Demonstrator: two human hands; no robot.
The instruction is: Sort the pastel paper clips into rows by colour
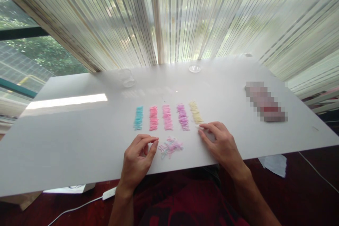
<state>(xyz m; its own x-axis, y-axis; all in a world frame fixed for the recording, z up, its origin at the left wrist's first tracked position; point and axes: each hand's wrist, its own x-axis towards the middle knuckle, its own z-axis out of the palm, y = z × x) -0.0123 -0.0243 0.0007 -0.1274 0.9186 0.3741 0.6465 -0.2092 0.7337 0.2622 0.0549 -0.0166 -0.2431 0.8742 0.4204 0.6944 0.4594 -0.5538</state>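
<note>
Small loops, which look like elastic bands, lie in upright columns: blue (138, 118), coral pink (153, 118), light pink (167, 117), purple (183, 117) and yellow (196, 112). Below them is a loose pile of mixed pink, purple and pale blue loops (171, 147). My left hand (140, 155) is closed in a pinch just left of the pile, its fingertips almost at the loops. Near the lower end of the yellow column, my right hand (220, 144) has thumb and forefinger drawn close together. Whatever either pinch holds is too small to make out.
Two clear round containers (128, 82) (195, 68) stand toward the back of the white table (79, 141). A blurred-out item (266, 102) lies on the right. String curtains (174, 14) hang behind the table; a power strip (109, 193) is below its front edge.
</note>
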